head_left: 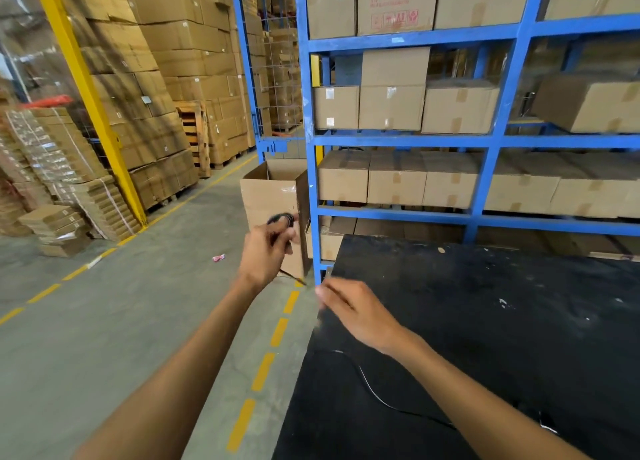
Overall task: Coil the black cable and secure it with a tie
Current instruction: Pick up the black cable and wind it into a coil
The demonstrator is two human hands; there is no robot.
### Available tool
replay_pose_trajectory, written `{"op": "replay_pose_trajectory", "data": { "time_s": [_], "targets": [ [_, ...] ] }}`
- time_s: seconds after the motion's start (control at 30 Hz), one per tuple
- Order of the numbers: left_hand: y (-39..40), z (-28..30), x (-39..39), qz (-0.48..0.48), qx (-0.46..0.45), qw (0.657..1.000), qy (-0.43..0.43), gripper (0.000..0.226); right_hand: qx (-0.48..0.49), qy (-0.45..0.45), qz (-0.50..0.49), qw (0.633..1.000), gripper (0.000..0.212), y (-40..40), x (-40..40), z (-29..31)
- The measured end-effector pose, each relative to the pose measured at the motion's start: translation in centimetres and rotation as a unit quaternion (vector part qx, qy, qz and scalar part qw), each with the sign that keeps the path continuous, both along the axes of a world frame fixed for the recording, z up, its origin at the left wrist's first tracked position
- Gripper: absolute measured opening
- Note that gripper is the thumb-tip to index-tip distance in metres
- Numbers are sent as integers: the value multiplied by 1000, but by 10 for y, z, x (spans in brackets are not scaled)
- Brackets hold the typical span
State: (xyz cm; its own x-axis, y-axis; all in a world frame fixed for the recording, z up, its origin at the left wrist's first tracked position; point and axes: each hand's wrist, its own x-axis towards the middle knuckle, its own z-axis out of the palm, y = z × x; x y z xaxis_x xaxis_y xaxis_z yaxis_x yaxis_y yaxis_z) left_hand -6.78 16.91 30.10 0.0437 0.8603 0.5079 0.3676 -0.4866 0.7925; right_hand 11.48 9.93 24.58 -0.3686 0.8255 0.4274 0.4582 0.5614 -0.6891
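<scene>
My left hand (pixel 265 253) is raised out over the floor and grips a small coil of black cable (pixel 281 219), which shows above my fingers in front of an open cardboard box (pixel 266 192). My right hand (pixel 356 312) hovers over the left edge of the black table (pixel 485 321), blurred, with fingers loosely curled and nothing visible in them. Another black cable (pixel 372 388) lies loose on the table, curving from the left edge toward my right forearm. No tie can be made out.
Blue shelving (pixel 498 140) packed with cardboard boxes stands behind the table. Stacks of boxes and a yellow post (pixel 86 88) line the left side. The grey floor has dashed yellow lines (pixel 263 371) and a small scrap of litter (pixel 219 257).
</scene>
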Motion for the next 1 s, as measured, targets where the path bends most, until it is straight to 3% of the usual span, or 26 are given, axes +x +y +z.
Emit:
{"op": "replay_pose_trajectory", "data": {
  "time_s": [0.13, 0.2, 0.3, 0.37, 0.6, 0.77, 0.87, 1.0],
  "targets": [
    [-6, -27, -8, -88, -62, 987, 120, 28, 60, -5, -51, 997, 28, 22, 17, 40],
    [-14, -36, -1, -163, -132, 972, 107, 28, 89, -36, -73, 993, 24, 35, 21, 56],
    [-24, -31, 8, -223, -213, 950, -59, 39, 107, -21, -127, 986, 22, 52, 25, 68],
    [-27, -19, 7, -257, -253, 916, -174, 47, 95, -12, -151, 984, 24, 59, 27, 68],
    [-37, 18, 7, -350, -233, 838, -347, 28, -30, 15, -152, 988, 29, 52, 12, 31],
    [-23, 31, 11, -305, -143, 870, -361, 33, -155, 6, -17, 988, 32, 27, 5, -4],
    [-14, 29, 18, -240, -70, 902, -351, 26, -163, -26, 52, 985, 31, 10, -7, -4],
    [-6, 18, 18, -103, -22, 984, -144, 27, -117, -31, 91, 989, 29, -8, -13, 18]
  ]
}}
